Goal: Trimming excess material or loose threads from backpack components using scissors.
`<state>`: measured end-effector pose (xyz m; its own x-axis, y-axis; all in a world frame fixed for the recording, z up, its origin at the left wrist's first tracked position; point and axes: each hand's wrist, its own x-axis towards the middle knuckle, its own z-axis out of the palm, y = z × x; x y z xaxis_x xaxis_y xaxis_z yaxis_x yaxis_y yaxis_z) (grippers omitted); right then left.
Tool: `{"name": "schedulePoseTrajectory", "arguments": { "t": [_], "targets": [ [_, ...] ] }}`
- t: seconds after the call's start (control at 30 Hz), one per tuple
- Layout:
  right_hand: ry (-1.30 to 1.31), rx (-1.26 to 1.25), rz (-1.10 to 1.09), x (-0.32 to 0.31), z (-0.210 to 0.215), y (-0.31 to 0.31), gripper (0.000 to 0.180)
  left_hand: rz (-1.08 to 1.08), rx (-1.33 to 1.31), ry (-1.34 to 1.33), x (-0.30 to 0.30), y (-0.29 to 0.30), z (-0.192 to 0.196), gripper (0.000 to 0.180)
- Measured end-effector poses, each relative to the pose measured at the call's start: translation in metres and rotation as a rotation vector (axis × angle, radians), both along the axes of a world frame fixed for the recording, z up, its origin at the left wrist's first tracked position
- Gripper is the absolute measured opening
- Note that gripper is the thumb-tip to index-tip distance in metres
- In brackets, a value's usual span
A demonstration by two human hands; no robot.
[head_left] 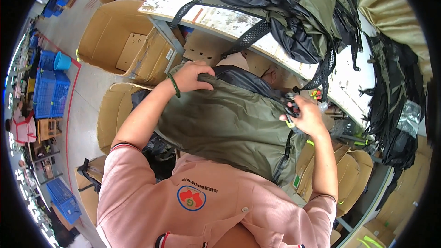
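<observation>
Across my lap lies an olive-green fabric bag, its black lining showing along the far edge. My left hand pinches the bag's upper left edge, thumb pressed on the green cloth. At the right end of that edge, my right hand is closed around a small dark tool with a yellow part. It looks like thread snips, but the fingers cover much of it. A dark strip like a zipper runs down the bag's right side.
A white worktable stands ahead, with a pile of olive and black bags and hanging mesh straps. Open cardboard boxes stand at the left, another box at the right. Black straps hang at far right. Blue crates stand far left.
</observation>
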<state>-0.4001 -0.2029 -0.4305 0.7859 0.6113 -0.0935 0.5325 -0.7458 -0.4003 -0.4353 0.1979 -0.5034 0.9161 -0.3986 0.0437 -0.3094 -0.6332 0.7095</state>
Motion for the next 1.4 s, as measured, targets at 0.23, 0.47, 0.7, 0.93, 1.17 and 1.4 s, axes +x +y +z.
{"name": "schedulePoseTrajectory", "arguments": {
  "t": [0.23,0.47,0.7,0.93,1.17,1.4],
  "targets": [
    [0.09,-0.145,0.178,0.023,-0.006,0.07,0.053,0.103,-0.016,-0.161,-0.032,-0.005,-0.001,0.024],
    [0.082,-0.148,0.273,0.024,-0.022,0.088,0.055,0.16,-0.043,-0.219,-0.044,-0.002,-0.011,0.023],
    [0.121,-0.132,0.256,0.021,-0.028,0.097,0.052,0.183,-0.059,-0.25,-0.044,-0.004,-0.013,0.021],
    [0.069,-0.126,0.222,0.019,-0.033,0.095,0.055,0.194,-0.051,-0.237,-0.044,-0.004,-0.013,0.021],
    [0.085,-0.143,0.204,0.016,-0.032,0.097,0.055,0.219,-0.038,-0.224,-0.046,-0.006,-0.01,0.027],
    [0.147,-0.133,0.234,0.014,-0.03,0.109,0.056,0.212,-0.045,-0.246,-0.048,-0.006,-0.011,0.032]
  ]
}}
